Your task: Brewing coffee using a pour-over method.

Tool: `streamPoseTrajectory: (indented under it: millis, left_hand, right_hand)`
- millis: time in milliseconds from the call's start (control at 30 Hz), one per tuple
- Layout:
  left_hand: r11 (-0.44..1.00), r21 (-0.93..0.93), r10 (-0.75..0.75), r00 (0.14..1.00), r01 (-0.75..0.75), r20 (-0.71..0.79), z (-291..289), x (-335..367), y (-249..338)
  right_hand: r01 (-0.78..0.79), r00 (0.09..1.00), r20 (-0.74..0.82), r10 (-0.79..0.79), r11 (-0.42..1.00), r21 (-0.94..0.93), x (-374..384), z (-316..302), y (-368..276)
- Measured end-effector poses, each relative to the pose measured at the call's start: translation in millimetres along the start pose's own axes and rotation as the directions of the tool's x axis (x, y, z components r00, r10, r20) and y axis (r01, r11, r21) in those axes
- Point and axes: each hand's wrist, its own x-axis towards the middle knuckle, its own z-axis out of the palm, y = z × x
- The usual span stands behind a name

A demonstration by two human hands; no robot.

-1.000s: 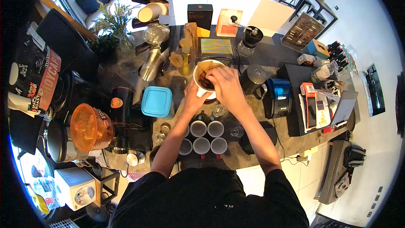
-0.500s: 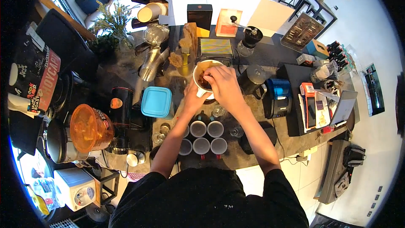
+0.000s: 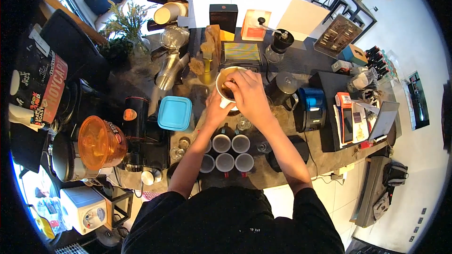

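Observation:
A white coffee dripper [image 3: 225, 102] lined with a brown paper filter [image 3: 230, 71] is in front of me above the counter. Dark brown coffee [image 3: 228, 93] shows inside it. My left hand [image 3: 215, 107] is closed around the dripper's near left side, some of its fingers hidden behind the cup. From above, my right hand [image 3: 248, 91] reaches over the rim, fingers bent together and tips down inside the filter. Whatever those fingertips pinch, if anything, is hidden. Below my hands stand several white-lined mugs [image 3: 224, 162] in two rows.
A blue-lidded container [image 3: 174, 113] stands left of my forearms, with an orange tub [image 3: 102, 142] farther left. Beyond the dripper are a striped-top scale [image 3: 241, 53] and a hand grinder [image 3: 281, 42]. To the right are a dark press pot [image 3: 282, 87] and a blue-black printer [image 3: 310, 109].
My right hand's fingers have shifted slightly within the dripper, and the brown contents show differently between them. My left hand keeps its hold in the same place.

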Motion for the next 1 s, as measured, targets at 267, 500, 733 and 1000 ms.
streamPoseTrajectory:
  millis: [267,500,733,1000]
  left_hand:
    - [1.000,0.021,-0.010,1.000,0.010,-0.018,2,-2,-6]
    - [1.000,-0.006,-0.007,1.000,0.007,-0.004,2,-1,-9]
    - [0.989,0.110,0.118,0.979,-0.101,-0.164,6,-2,-19]
    - [1.000,0.011,0.002,1.000,-0.002,0.010,3,-1,-9]
  right_hand:
    - [-0.033,0.999,-0.016,0.033,0.999,-0.006,-2,-11,1]
    - [-0.063,0.997,0.032,0.064,0.998,-0.011,-10,-1,7]
    - [-0.079,0.996,0.040,0.080,0.996,-0.043,-8,-7,9]
    - [-0.061,0.998,0.032,0.063,0.997,-0.041,-11,3,18]
